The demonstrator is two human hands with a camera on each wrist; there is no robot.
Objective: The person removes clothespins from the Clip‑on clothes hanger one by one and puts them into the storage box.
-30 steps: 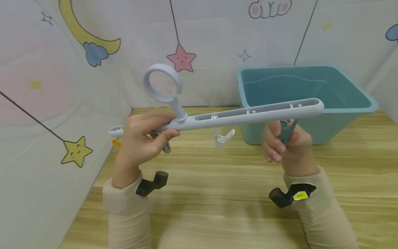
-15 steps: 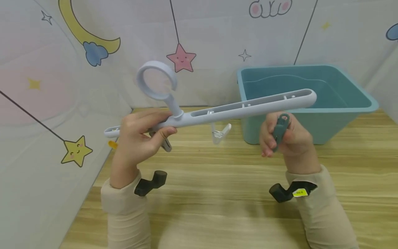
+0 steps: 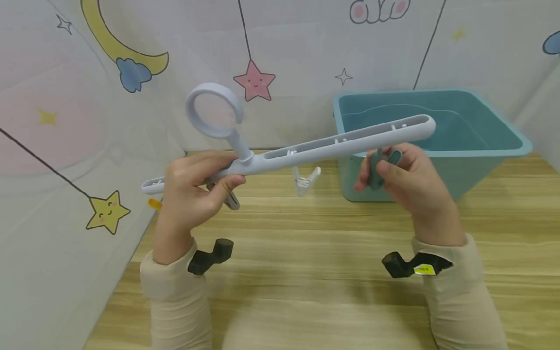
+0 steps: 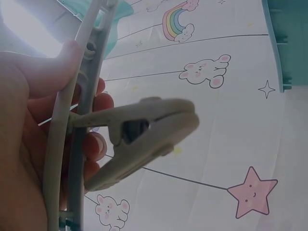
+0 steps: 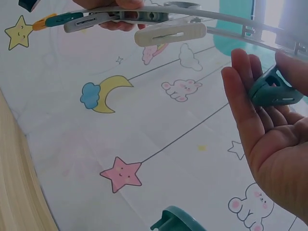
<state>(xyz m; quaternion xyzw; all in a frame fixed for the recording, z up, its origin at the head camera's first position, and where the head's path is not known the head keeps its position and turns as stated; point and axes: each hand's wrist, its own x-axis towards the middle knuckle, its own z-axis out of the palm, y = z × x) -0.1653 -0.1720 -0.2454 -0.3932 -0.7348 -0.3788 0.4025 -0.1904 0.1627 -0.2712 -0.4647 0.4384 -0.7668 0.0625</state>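
Observation:
My left hand grips a pale grey-blue clip hanger by its bar, beside the ring-shaped hook. Under the bar hang several clothes pegs: a white peg, a grey peg partly behind the fingers, and an orange peg at the left end. A beige peg juts from the bar in the left wrist view. Below the bar's right half, my right hand pinches a dark green clothes peg between thumb and fingers. In the right wrist view this green peg looks detached from the bar.
A teal plastic bin stands at the back right of the wooden table, behind the right hand. White cloth printed with stars and a moon covers the back and left sides.
The hanger has shifted left, its right end tilting upward in my left hand. My right hand has turned and risen slightly, rotating the green peg below the bar.

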